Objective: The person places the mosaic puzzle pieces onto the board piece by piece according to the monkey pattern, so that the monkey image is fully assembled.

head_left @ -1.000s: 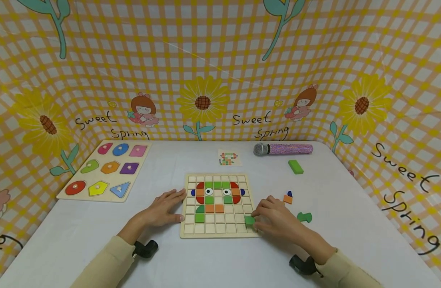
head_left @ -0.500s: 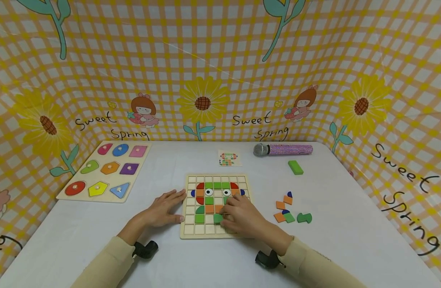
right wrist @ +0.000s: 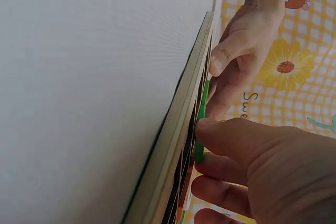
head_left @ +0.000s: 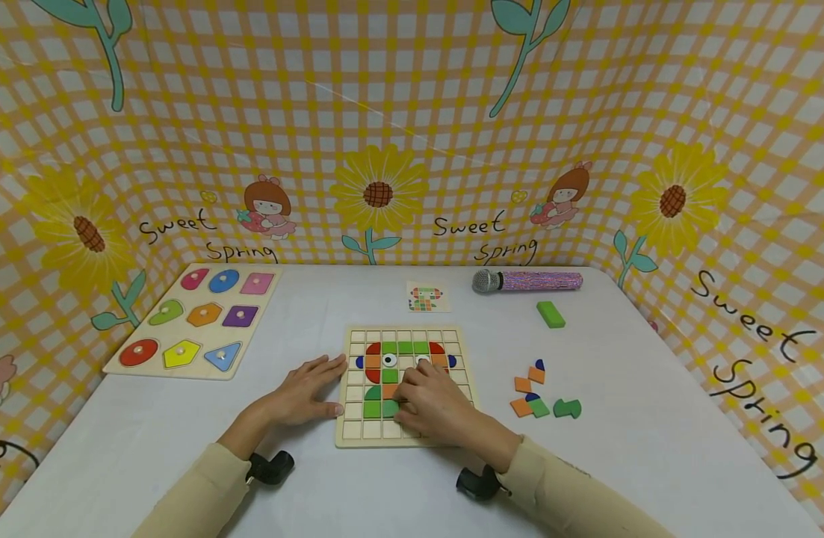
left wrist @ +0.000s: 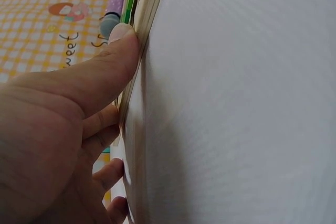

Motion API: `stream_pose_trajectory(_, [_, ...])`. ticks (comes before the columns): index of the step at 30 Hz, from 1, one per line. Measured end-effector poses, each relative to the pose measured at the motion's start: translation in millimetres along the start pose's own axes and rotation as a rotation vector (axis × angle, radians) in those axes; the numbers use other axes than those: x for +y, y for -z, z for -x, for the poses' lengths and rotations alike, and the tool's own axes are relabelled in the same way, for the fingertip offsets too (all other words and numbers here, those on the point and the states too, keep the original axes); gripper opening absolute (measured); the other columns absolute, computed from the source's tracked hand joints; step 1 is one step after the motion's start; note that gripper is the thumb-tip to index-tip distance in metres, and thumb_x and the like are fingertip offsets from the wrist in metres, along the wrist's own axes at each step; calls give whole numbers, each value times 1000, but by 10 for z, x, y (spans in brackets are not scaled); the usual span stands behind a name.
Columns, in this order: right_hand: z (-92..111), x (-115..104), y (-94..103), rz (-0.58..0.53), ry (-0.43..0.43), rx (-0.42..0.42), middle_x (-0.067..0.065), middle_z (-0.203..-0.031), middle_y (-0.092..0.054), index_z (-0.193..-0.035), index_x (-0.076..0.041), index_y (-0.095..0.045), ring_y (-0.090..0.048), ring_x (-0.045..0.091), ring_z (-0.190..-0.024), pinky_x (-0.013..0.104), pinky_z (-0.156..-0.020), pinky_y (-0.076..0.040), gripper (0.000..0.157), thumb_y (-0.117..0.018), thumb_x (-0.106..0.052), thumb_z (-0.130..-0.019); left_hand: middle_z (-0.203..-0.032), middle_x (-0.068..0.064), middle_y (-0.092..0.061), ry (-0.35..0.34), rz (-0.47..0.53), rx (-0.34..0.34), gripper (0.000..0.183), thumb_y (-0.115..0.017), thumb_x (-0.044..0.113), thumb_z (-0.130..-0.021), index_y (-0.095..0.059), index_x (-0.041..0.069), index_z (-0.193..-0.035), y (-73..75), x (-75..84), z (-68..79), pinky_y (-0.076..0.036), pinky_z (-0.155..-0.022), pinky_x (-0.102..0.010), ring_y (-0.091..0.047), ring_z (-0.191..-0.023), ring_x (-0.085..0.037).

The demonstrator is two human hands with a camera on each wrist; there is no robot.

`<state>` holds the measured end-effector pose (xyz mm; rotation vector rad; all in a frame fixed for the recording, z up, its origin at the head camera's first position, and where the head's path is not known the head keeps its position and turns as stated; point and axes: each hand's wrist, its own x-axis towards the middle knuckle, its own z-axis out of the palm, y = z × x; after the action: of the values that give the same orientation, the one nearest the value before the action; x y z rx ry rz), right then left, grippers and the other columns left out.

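A wooden grid board [head_left: 354,430] lies flat on the table, partly filled with coloured tiles that form a face with two eye pieces. At its left edge my left hand [head_left: 305,394] rests with spread fingers, thumb and fingertips touching the rim. My right hand [head_left: 435,403] is over the middle of the board and pinches a green square tile [head_left: 389,409] between thumb and finger, just right of another green tile [head_left: 372,409]. In the right wrist view, the thumb and fingertips meet the green tile [right wrist: 199,151] at board level. This hand covers part of the pattern.
Loose orange, blue and green tiles [head_left: 522,384] lie right of the board, with a dark green curved piece [head_left: 568,408]. Behind are a green block [head_left: 550,314], a glittery microphone [head_left: 529,281] and a pattern card [head_left: 429,297]. A knobbed shape puzzle [head_left: 246,340] lies at left.
My right hand has moved left from the board's right edge to its middle, carrying the green square tile, uncovering the loose tiles at right. My left hand has stayed at the board's edge.
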<state>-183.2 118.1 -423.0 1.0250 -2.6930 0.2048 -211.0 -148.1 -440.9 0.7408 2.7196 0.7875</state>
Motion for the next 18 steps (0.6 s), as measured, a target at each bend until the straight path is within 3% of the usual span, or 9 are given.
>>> stream_pose_trajectory(13, [8,7,-1,-9,-10,0,-6,-86,-62,-91,-20,-73,-43,13,-81,29,-74,-38,18,-73,-32,-78,-157,-8,-26,6,-1,5,76,-67,36,-86,-32,9,-147,-12,-6,-16,-15,-109,-67,-16,-145,-39])
stream_pose_trajectory(18, [83,64,37,-46,-49,-20,-6,-91,-63,-93,-19,-73,-47,14,-88,35,-84,-42,21,-74,-34,-77,-157,-8,-26,9,4,4,76,-67,36,-86,-31,9,-147,-13,0,-13,-14,-109,-67,-15,-145,-38])
